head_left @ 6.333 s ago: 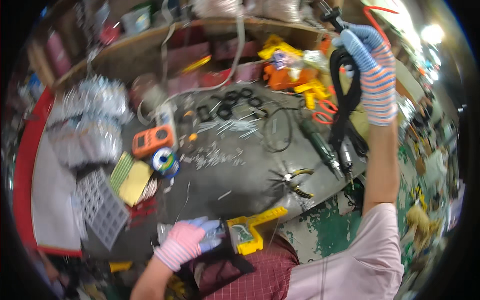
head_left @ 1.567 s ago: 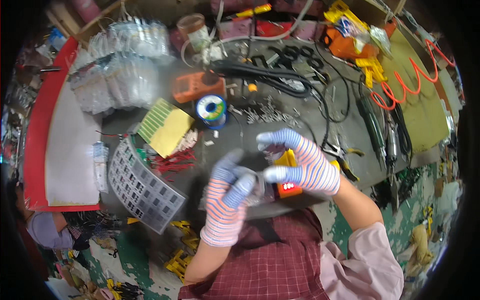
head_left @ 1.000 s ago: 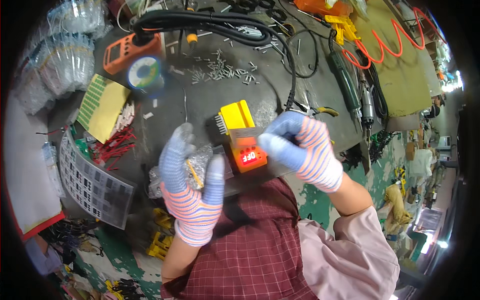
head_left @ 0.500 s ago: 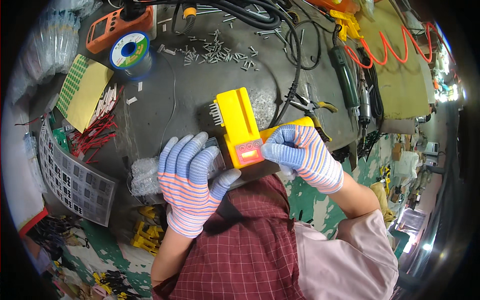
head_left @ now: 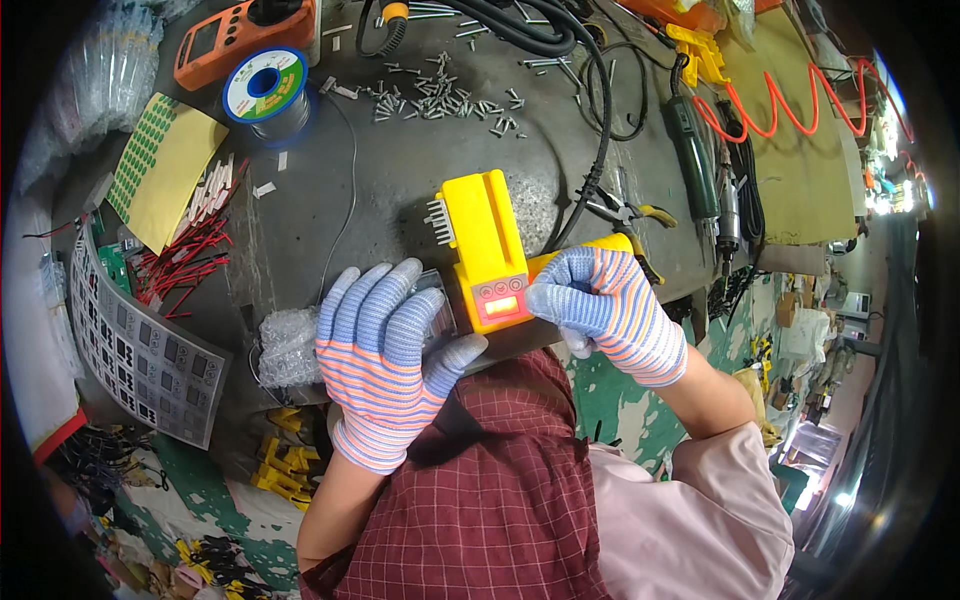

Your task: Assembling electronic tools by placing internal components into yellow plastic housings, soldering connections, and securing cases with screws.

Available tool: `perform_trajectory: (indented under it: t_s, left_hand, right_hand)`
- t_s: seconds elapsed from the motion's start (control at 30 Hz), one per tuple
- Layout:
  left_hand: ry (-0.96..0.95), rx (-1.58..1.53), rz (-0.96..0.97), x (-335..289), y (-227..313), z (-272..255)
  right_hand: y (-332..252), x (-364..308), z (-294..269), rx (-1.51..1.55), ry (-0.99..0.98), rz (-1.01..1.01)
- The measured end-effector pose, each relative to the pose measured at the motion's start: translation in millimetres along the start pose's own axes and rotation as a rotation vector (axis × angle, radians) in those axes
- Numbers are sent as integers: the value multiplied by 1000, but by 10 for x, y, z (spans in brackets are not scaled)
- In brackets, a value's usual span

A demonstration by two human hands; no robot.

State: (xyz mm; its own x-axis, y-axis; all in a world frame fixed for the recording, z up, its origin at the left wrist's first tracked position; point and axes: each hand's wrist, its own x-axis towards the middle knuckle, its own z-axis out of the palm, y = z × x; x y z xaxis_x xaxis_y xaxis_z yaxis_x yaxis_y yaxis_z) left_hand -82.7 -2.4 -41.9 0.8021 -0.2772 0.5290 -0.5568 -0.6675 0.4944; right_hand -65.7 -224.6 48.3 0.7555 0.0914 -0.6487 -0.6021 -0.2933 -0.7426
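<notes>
A yellow plastic device (head_left: 487, 225) lies near the table's front edge, with a row of metal pins on its left side. On its near end is a grey and red panel (head_left: 501, 299) with round button marks and a lit window. My right hand (head_left: 612, 312), in a striped knit glove, is closed in a pinch at the panel's right edge; what lies between its fingertips is hidden. A yellow arm of the device (head_left: 608, 243) runs behind that hand. My left hand (head_left: 382, 350), gloved too, is open left of the device, its fingers over a clear plastic piece (head_left: 440, 318).
Loose screws (head_left: 445, 98) lie at the back, near a solder spool (head_left: 268, 92) and an orange meter (head_left: 240, 40). To the left are red-wired connectors (head_left: 180, 262) and a label sheet (head_left: 150, 350). Pliers (head_left: 622, 212) and a green power screwdriver (head_left: 692, 155) lie right.
The view has shifted slightly. My hands stay in nearly the same places, the right still pinched at the panel's edge and the left still open beside the device.
</notes>
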Motion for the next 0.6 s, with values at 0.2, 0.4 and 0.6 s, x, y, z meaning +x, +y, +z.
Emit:
perform_trajectory:
  t_s: [0.2,0.4,0.6]
  left_hand:
    - [0,6,-3,-2,-6,-7]
    - [3,-3,-10,-6,-2,-6]
    - [-88,9,72,0,-5,-34]
  right_hand:
    - [11,6,24,9,12,-13]
    - [29,-9,68,-23,45,-44]
    - [71,-47,114,-285,143,-267]
